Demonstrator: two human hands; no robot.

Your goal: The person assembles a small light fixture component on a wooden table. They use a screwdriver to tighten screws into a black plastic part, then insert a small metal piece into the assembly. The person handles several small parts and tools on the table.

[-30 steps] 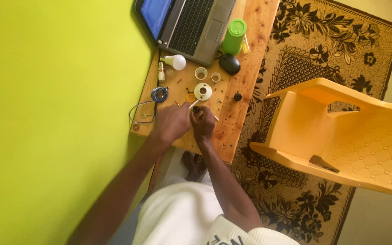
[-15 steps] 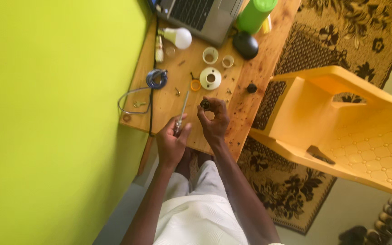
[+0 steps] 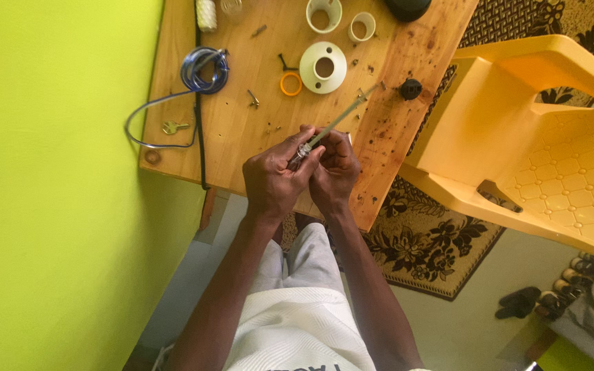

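Note:
Over the near edge of the wooden table (image 3: 242,137), my left hand (image 3: 275,180) and my right hand (image 3: 336,170) are pressed together. Both close on the clear handle end of a thin screwdriver (image 3: 342,118). Its shaft slants away to the upper right, and the tip hangs just above the wood near a black knob (image 3: 410,88). My left thumb and fingers pinch the handle. My right fingers curl under it, and anything small inside them is hidden. A white round fitting (image 3: 322,66) and an orange ring (image 3: 290,84) lie just beyond the hands.
Two white cup-shaped parts (image 3: 324,14) stand at the far edge. A coiled blue cable (image 3: 204,69), a key (image 3: 172,127) and loose screws (image 3: 252,98) lie to the left. A yellow plastic chair (image 3: 537,137) stands on a patterned rug (image 3: 421,254) at right. The green wall (image 3: 49,185) is at left.
My hands were apart half a second ago, with the screwdriver in my left. They have since come together on its handle, and the shaft has swung to point upper right. The camera has tilted down.

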